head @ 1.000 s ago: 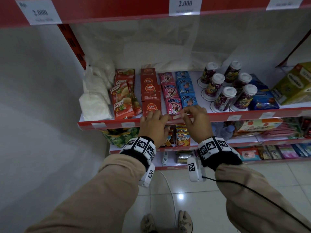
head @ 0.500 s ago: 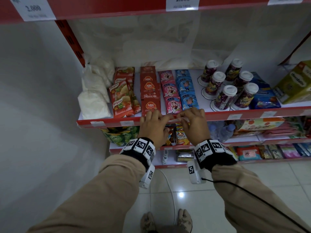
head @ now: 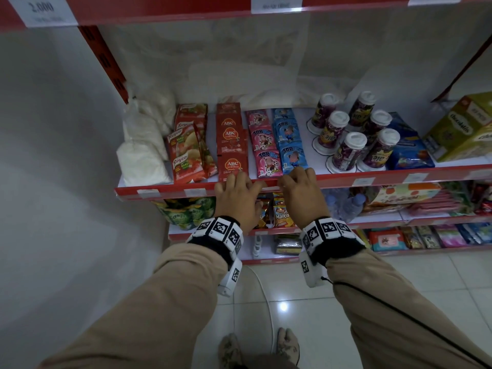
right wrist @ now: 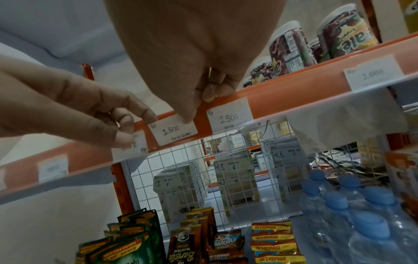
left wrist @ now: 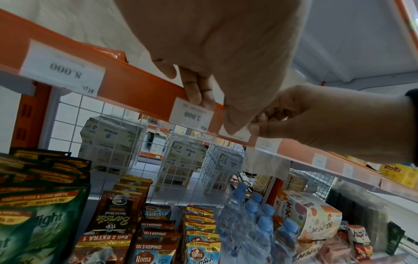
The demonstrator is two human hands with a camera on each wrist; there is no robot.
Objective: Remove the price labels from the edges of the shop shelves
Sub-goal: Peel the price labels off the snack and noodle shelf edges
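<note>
Both my hands work side by side on the red shelf edge [head: 170, 191]. My left hand [head: 243, 189] curls over the rail, a finger [left wrist: 199, 96] on the top of a white "2.000" price label [left wrist: 192, 117]. My right hand [head: 294, 183] hooks its fingers [right wrist: 214, 92] over the rail's top, and its thumb presses the upper corner of a "1.500" label [right wrist: 174, 131]. A second "1.500" label [right wrist: 230, 116] sits just to its right. More labels [head: 195, 192] [head: 363, 181] line the edge on either side.
Sachets [head: 231, 145], white bags [head: 143, 161] and lidded cups [head: 348, 153] stand on the shelf just behind my fingers. A higher shelf edge carries large "2.000" labels [head: 277, 4]. Below are snack packs [left wrist: 156, 214] and water bottles [right wrist: 353, 205]. A white wall [head: 53, 155] closes the left side.
Both hands stay at the same stretch of shelf edge; their fingers have curled lower over its front, covering the label that showed between them. The head view has shifted slightly.
</note>
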